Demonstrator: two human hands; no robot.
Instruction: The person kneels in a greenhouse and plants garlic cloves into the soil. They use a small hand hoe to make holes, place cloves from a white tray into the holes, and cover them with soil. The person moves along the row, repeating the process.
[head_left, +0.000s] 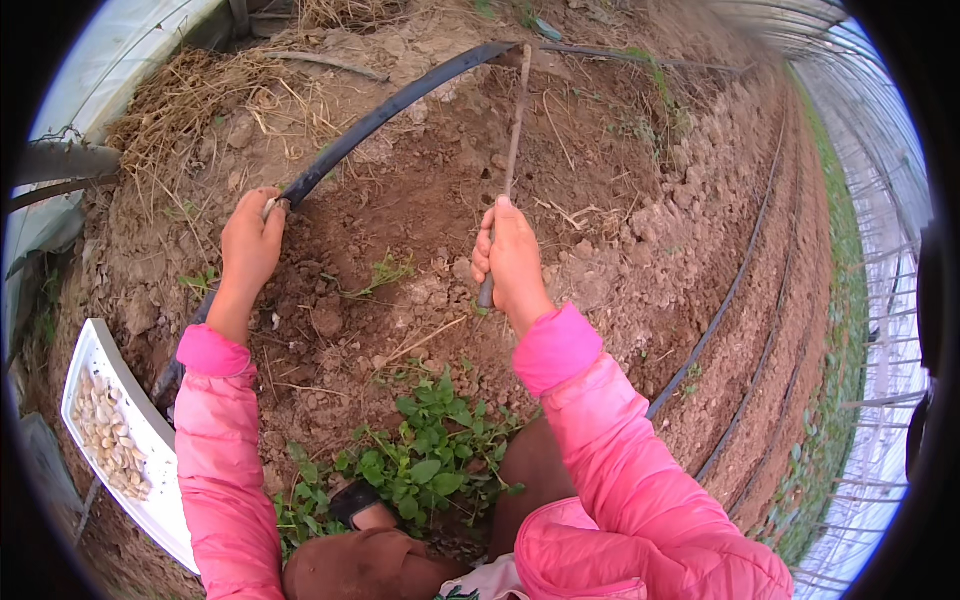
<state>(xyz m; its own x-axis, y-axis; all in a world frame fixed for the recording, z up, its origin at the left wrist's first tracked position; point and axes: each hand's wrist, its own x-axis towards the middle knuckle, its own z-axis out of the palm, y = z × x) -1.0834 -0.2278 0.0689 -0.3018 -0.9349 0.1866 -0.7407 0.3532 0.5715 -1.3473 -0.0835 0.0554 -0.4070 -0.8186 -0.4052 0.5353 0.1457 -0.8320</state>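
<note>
My left hand (255, 232) is closed around a flat black irrigation hose (390, 109), which arcs up and away over the soil. A small pale piece (269, 208), perhaps a clove, shows between its thumb and forefinger. In my right hand (510, 251) is the wooden handle (516, 135) of a hand tool. At its far end a rusty, hoe-like blade (505, 57) is partly visible beside the hose. Loose brown soil (420, 187) lies below both hands. A white tray (161, 465) of what look like garlic cloves (109, 435) stands by my left forearm.
Green leafy weeds (427, 457) grow before my knees, around my shoe (360, 504). Dry straw (195, 105) lies at upper left. More black hoses (720, 315) run along the soil at right, beside a green strip (840, 315) and the plastic greenhouse wall (892, 300).
</note>
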